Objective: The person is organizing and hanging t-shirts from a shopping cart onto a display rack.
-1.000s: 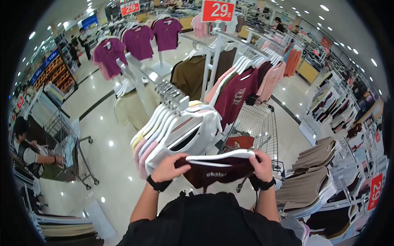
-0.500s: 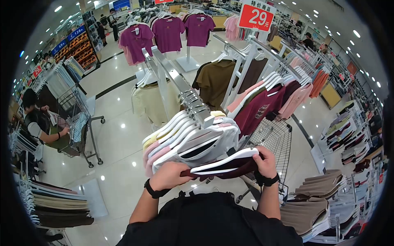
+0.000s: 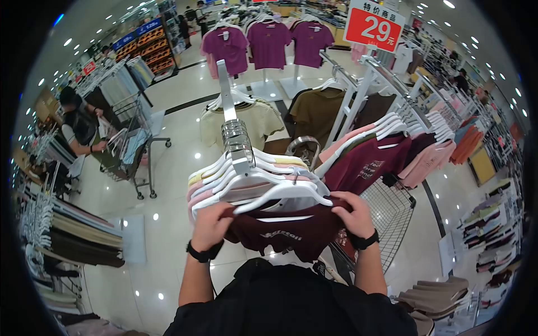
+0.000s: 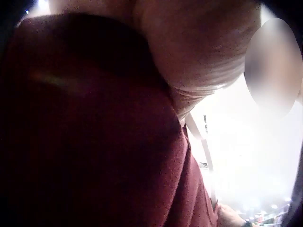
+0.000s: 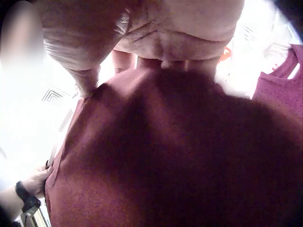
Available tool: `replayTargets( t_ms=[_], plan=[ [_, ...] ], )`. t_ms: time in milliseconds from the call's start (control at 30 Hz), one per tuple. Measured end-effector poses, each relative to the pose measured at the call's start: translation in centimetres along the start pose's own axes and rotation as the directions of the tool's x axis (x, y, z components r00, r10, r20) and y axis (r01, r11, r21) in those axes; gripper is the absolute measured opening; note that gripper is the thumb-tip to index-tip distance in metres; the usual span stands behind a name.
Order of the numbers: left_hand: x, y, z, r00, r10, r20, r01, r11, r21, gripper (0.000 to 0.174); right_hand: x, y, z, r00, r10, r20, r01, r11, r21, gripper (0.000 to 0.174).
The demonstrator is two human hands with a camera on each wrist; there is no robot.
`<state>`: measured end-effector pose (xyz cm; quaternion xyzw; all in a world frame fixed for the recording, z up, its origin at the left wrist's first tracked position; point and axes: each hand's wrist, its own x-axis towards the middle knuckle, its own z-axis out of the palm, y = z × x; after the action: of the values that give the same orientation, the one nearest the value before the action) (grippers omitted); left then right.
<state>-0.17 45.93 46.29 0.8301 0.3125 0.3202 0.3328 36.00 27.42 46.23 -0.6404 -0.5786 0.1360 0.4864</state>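
A dark maroon shirt [image 3: 269,238] with pale lettering hangs on a white hanger [image 3: 305,192] in front of the person's chest. The left hand [image 3: 210,228] grips one shoulder of the shirt, and the right hand [image 3: 357,217] holds the opposite shoulder, thumb on the near side. Both wrist views are mostly filled by the maroon cloth [image 4: 94,142], with the right fingers reaching behind it. Just beyond, several light tops [image 3: 208,193] hang on white hangers from a metal rail [image 3: 232,106], the held hanger's hook standing close to the rail's end.
A shopping cart [image 3: 392,215] stands to the right, beside a rack with a burgundy top [image 3: 367,165]. Purple shirts [image 3: 269,45] hang at the back. Another person [image 3: 84,126] is at a cart on the left. A red 29 sign [image 3: 374,29] rises above the racks.
The view has turned left. The shirt and hanger have come up closer to the rail's end, and the shirt now hangs more open with its lettering showing. Both hands keep hold of its shoulders.
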Motion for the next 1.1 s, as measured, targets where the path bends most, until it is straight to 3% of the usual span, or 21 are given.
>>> replayTargets(
  t_ms=[67,100,167,267,433,500,567,700,833,933,1000,1100],
  plan=[
    [-0.8,-0.2,-0.8,0.995,-0.004,-0.102,0.006,1.000,0.021,0.020,-0.3,3.1,-1.5,0.996,0.084,0.005,-0.084,0.995,0.060,0.022],
    [-1.0,0.0,-1.3,0.995,-0.026,-0.101,0.030,0.999,0.041,0.021,-0.5,3.9,-1.9,0.999,0.043,-0.017,-0.043,0.999,-0.001,0.019],
    [-1.9,-0.8,-1.5,0.991,-0.036,-0.130,0.051,0.992,0.117,0.022,-1.0,4.2,-1.9,0.997,0.071,0.002,-0.070,0.980,0.185,0.022],
    [-2.9,-1.2,-1.1,0.971,-0.088,-0.224,0.120,0.984,0.132,0.021,-0.3,3.1,-1.5,0.996,-0.094,-0.005,0.094,0.989,0.110,0.033],
    [-3.7,-3.0,-1.1,0.935,-0.203,-0.291,0.227,0.973,0.051,0.019,1.8,3.7,0.4,0.991,-0.134,0.029,0.129,0.982,0.135,0.037],
    [-4.3,-3.6,-1.1,0.920,-0.255,-0.299,0.274,0.961,0.025,0.016,1.8,3.7,1.7,0.996,-0.058,0.061,0.043,0.974,0.221,0.033],
    [-5.2,-4.5,-1.1,0.912,-0.310,-0.269,0.326,0.945,0.018,0.012,1.8,4.0,2.6,0.994,-0.067,0.087,0.049,0.979,0.200,0.031],
    [-5.4,-6.2,-1.4,0.919,-0.322,-0.226,0.303,0.946,-0.115,0.016,1.7,4.6,4.4,0.993,-0.013,0.113,-0.011,0.978,0.206,0.031],
    [-4.6,-5.0,-5.1,0.955,-0.168,-0.244,0.182,0.983,0.037,0.025,0.6,5.6,5.9,0.991,0.087,0.097,-0.102,0.982,0.160,0.030],
    [-3.4,-6.8,-9.0,0.954,-0.136,-0.266,0.140,0.990,-0.002,0.022,-0.6,6.1,7.0,0.964,0.264,0.023,-0.265,0.954,0.143,0.021],
    [-2.0,-9.2,-10.9,0.915,-0.187,-0.357,0.189,0.981,-0.031,0.024,-1.4,6.0,8.5,0.947,0.321,-0.007,-0.317,0.938,0.138,0.019],
    [1.6,-13.2,-11.5,0.956,-0.180,-0.230,0.162,0.982,-0.096,0.029,-2.5,3.4,12.2,0.885,0.465,-0.041,-0.449,0.872,0.196,0.018]
  ],
)
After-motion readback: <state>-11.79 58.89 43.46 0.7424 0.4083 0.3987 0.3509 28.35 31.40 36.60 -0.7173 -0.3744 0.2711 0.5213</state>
